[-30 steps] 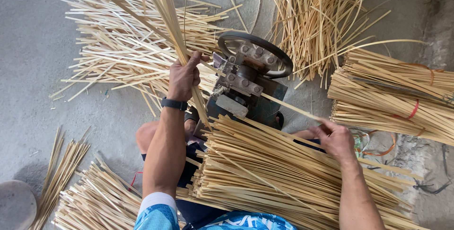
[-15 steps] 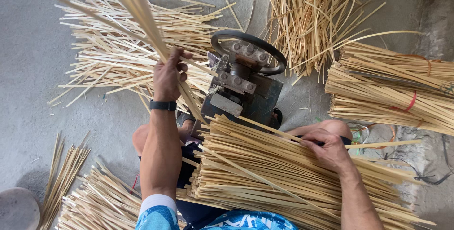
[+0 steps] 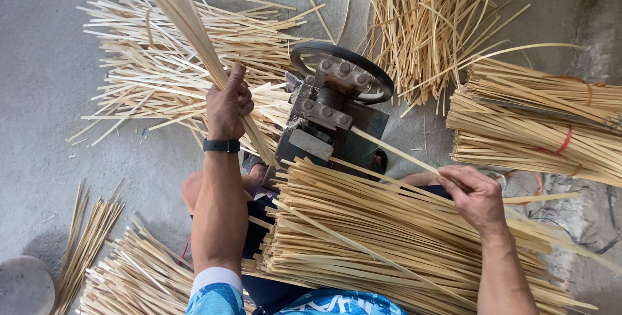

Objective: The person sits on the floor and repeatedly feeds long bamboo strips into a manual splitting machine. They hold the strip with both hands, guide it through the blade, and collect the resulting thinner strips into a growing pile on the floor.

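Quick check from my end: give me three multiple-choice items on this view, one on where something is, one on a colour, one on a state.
1. Where is the machine?
A. In front of the person's knees, between the strip piles
B. On a shelf
C. Behind the person

2. What colour is the band on the left wrist?
A. Red
B. Black
C. White

3. What is the left hand doing?
A. Lying flat on the floor
B. Hanging open, holding nothing
C. Gripping a bunch of strips

Answers:
1 A: it stands on the floor with strips heaped around it.
2 B: a dark band sits just below the hand.
3 C: the fingers close around the bunch, which fans up and away; the right hand pinches a single strip on the lap pile.
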